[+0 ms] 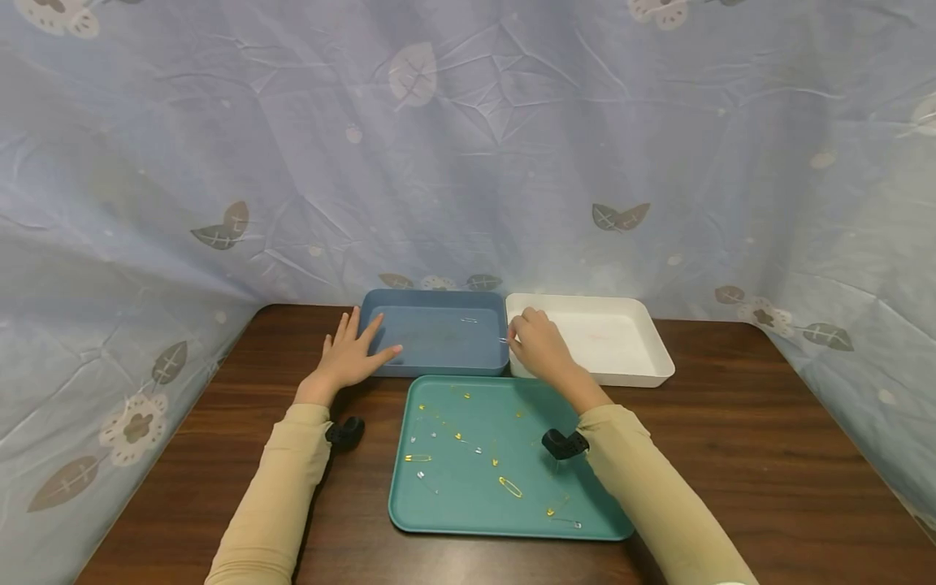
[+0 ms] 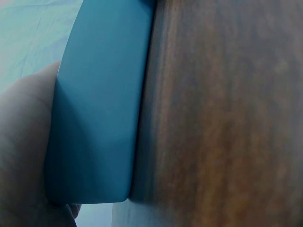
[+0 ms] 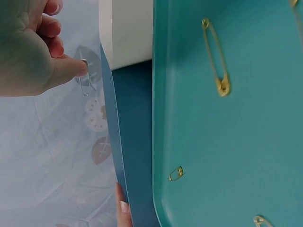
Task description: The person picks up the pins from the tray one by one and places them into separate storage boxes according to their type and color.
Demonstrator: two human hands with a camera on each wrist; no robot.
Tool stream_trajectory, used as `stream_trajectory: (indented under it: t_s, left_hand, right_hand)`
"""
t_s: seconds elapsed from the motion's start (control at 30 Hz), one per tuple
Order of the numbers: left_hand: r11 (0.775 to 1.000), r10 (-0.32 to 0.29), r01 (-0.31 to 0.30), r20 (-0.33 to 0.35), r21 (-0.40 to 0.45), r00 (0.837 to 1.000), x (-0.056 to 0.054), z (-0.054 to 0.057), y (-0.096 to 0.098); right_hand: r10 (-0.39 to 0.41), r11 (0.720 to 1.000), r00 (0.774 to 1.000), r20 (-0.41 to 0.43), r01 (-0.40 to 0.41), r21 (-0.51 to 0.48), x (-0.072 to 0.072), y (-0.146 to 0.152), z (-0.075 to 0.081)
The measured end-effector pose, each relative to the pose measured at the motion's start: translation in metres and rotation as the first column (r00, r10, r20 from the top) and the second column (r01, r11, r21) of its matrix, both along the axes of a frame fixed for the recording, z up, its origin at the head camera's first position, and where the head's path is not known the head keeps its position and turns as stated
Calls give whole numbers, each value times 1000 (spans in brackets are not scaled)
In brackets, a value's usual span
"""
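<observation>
My right hand pinches a silver safety pin between thumb and fingers, above the meeting edges of the blue tray and the white tray. At the blue tray's left end, my left hand rests with fingers spread and straight, its thumb over the rim. Another silver safety pin lies inside the blue tray. Nearer to me, a green tray bears several gold and silver safety pins, among them a large gold safety pin.
All three trays stand on a dark wooden table. A patterned cloth hangs behind the table and along its sides. The green tray lies close in front of the blue and white trays, under my right forearm.
</observation>
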State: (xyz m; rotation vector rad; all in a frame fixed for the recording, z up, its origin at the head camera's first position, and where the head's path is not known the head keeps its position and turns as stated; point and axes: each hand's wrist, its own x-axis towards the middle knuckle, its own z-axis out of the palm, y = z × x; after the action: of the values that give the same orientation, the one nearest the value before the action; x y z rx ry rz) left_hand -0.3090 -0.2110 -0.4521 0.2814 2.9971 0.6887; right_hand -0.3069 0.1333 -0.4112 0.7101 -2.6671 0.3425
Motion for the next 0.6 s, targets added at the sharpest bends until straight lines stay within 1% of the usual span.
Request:
stream_trajectory:
  t_s: [0.1, 0.23, 0.3, 0.4, 0.6]
  left_hand:
    - [1000, -3, 3, -9, 5, 1000, -4, -5, -1]
    - [1000, -3, 3, -21, -6, 1000, -7, -8, -3]
    - [1000, -1, 1, -20, -9, 1000, -7, -7, -3]
    - [1000, 0, 0, -7, -4, 1000, -5, -4, -1]
    - [1000, -1, 1, 12, -8, 1000, 1, 3, 1]
  right_hand:
    - [-2, 1000, 1000, 10, 2, 5, -7, -8, 1]
    - [2, 1000, 1000, -18, -2, 1, -18, -19, 0]
    - [-3, 1000, 999, -36, 3, 6, -23, -25, 0]
    - [-14, 1000, 999, -30, 14, 11, -29, -33, 0]
    - [-40, 998, 998, 44, 38, 46, -38, -46, 4]
